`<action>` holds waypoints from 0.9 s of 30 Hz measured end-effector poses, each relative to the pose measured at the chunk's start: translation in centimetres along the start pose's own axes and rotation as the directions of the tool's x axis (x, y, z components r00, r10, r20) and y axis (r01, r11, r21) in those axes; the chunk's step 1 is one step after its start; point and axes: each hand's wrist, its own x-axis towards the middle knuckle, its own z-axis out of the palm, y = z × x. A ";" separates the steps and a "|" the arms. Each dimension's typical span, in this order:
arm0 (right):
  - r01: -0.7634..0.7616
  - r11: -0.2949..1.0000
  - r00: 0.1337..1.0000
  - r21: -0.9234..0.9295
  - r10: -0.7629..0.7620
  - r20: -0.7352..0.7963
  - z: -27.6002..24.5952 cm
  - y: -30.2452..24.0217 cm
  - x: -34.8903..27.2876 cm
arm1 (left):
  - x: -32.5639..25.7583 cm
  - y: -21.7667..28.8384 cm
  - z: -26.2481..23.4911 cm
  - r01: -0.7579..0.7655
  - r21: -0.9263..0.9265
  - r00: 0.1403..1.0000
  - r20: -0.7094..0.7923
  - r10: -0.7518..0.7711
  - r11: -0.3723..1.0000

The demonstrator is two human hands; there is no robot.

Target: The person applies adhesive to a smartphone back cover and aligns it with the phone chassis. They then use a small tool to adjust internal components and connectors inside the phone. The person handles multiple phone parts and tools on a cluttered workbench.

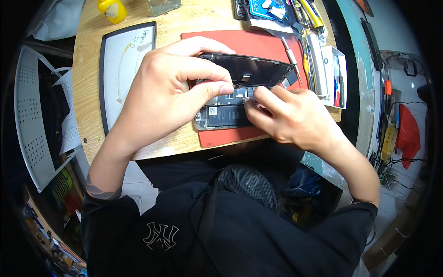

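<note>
An opened smartphone lies on a red mat (pixel 221 137), its inner parts exposed. Its dark screen panel (pixel 260 69) is tilted up along the far side of the phone body (pixel 199 123). My left hand (pixel 159 85) grips the panel's left end, with the thumb tip reaching inward over the phone. In the near half of the body sits a black battery (pixel 227 116). My right hand (pixel 293 113) is closed over the body's right part, fingertips pinched near the inner circuitry. Whatever is between those fingertips is hidden.
Left on the wooden table is a dark-rimmed white tray (pixel 104 83); a yellow bottle (pixel 112 10) stands behind it. A pen-like tool (pixel 290 51) lies on the mat's right side. Beyond are a white box (pixel 339 69) of tools and a yellow-handled cutter (pixel 313 14).
</note>
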 end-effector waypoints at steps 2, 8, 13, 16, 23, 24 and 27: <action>0.026 0.999 1.000 0.022 -0.026 0.012 -0.2 0.2 0.7 | 0.0 0.1 0.0 0.019 0.000 1.000 0.006 -0.019 1.000; 0.051 0.999 0.987 0.015 -0.053 0.151 -0.5 0.3 2.4 | 0.1 -0.3 0.0 0.018 -0.021 0.999 -0.033 -0.019 1.000; 0.062 0.998 0.981 0.009 -0.063 0.184 -0.4 0.1 2.8 | 0.1 -0.4 0.1 0.024 -0.053 0.999 -0.041 -0.026 0.998; 0.003 1.000 0.993 0.010 -0.004 0.114 -0.6 0.1 1.9 | 0.1 -0.1 0.0 0.038 -0.069 0.999 -0.036 -0.040 0.997; -0.350 -0.236 0.696 0.907 0.582 0.420 0.3 -4.5 -1.5 | -0.1 0.1 0.2 0.033 -0.067 0.998 -0.044 -0.036 0.997; -0.246 -0.515 0.658 0.821 0.533 0.532 0.7 -5.3 -1.6 | -0.1 0.2 0.2 0.044 -0.073 0.998 -0.039 -0.047 0.996; -0.115 -0.694 0.680 0.710 0.466 0.566 1.1 -6.6 -2.0 | 0.0 0.3 0.1 0.037 -0.052 0.999 -0.034 -0.039 0.998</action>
